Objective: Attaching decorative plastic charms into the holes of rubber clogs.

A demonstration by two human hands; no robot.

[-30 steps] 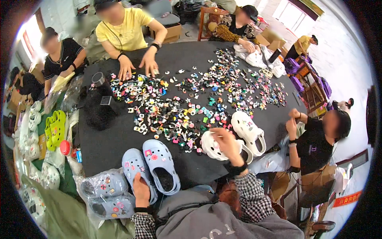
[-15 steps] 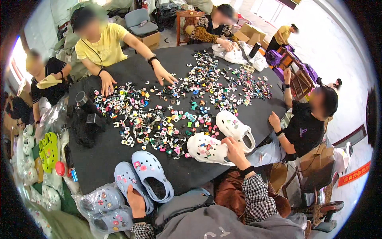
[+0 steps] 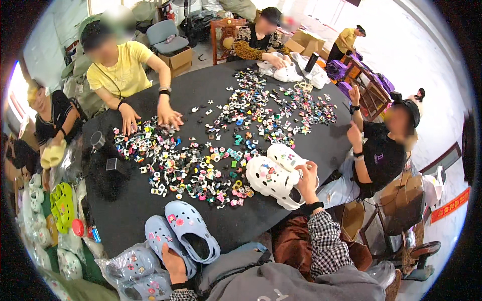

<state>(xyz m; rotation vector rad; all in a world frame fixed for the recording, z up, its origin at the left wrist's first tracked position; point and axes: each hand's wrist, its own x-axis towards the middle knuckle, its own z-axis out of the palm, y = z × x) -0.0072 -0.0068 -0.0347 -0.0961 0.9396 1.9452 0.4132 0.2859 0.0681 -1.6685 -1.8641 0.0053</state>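
Observation:
At the lower left of the head view, two light blue clogs lie side by side: the outer blue clog (image 3: 173,241) and the inner blue clog (image 3: 193,228), both with pink charms. My left hand (image 3: 174,265) grips the outer one by its side near the heel. Right of centre, my right hand (image 3: 308,181) is closed on the near white clog (image 3: 271,176), fingers at its opening. That clog is tilted and carries several colourful charms. It leans against the far white clog (image 3: 283,154), covering part of it. My right fingertips are partly hidden.
Loose shoe charms (image 3: 186,165) spread across the black table (image 3: 135,205). Bagged blue clogs (image 3: 135,273) lie beside my left arm; green clogs (image 3: 62,206) stand farther left. A co-worker in yellow (image 3: 120,70) reaches into the charms; another co-worker (image 3: 384,145) sits at right.
My right hand has moved slightly right and up, turning the near white clog against the far one. The yellow-shirted co-worker's hand has drawn back leftward. My left hand keeps its hold.

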